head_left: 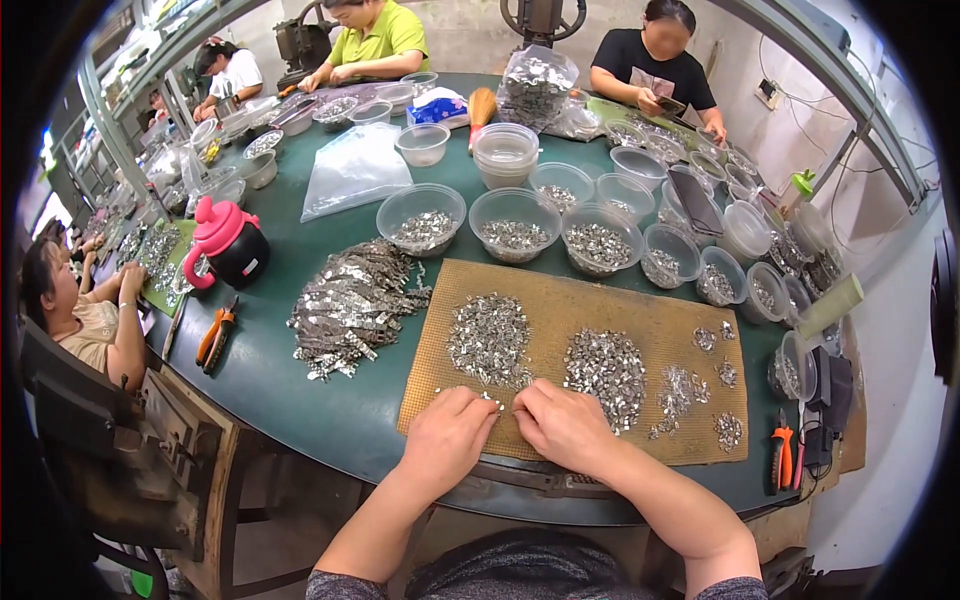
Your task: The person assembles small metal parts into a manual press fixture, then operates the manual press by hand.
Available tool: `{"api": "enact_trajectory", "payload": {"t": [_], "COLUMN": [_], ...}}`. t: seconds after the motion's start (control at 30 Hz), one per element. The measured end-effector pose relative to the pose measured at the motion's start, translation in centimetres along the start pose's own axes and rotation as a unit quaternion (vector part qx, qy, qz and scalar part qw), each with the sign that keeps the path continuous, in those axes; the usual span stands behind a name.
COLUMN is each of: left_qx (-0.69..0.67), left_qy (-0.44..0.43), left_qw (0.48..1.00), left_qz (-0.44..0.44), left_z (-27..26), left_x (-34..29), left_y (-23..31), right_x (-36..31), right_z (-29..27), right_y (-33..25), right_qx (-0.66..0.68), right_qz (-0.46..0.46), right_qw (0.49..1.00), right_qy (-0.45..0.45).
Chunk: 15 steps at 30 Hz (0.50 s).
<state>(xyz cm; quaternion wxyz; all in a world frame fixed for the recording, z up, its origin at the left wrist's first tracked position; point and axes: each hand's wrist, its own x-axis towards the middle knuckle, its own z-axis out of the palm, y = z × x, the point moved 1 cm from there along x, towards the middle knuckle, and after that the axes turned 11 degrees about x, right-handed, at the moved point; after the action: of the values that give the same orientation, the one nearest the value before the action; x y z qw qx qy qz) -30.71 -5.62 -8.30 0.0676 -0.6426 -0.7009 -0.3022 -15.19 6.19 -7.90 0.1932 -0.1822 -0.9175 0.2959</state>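
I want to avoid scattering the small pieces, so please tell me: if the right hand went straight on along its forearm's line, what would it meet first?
For the right hand, most likely the left pile of metal pieces on the brown mat, though the hand's height is hard to judge.

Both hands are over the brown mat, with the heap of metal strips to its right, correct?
Wrong side: the left hand and right hand are over the brown mat, but the heap of metal strips lies to its left, as the head view shows.
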Motion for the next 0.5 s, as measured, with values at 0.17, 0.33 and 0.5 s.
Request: {"api": "enact_trajectory", "payload": {"t": [0.17, 0.33, 0.5], "left_qx": [0.065, 0.081, 0.109], "left_qy": [-0.028, -0.018, -0.023], "left_qw": [0.997, 0.997, 0.994], "left_qz": [-0.008, -0.006, 0.015], "left_z": [2.0, 4.2, 5.7], "left_x": [1.4, 2.4, 2.5], "left_y": [1.0, 1.6, 2.1], "right_x": [-3.4, -8.5, -11.9], "right_z": [-3.6, -6.1, -6.5], "right_y": [1.0, 3.2, 2.8], "right_qx": [0.018, -0.002, -0.028], "right_qz": [-0.002, 0.000, 0.001], "right_qw": [1.000, 1.000, 1.000], "right_qy": [0.026, 0.024, -0.006]}}
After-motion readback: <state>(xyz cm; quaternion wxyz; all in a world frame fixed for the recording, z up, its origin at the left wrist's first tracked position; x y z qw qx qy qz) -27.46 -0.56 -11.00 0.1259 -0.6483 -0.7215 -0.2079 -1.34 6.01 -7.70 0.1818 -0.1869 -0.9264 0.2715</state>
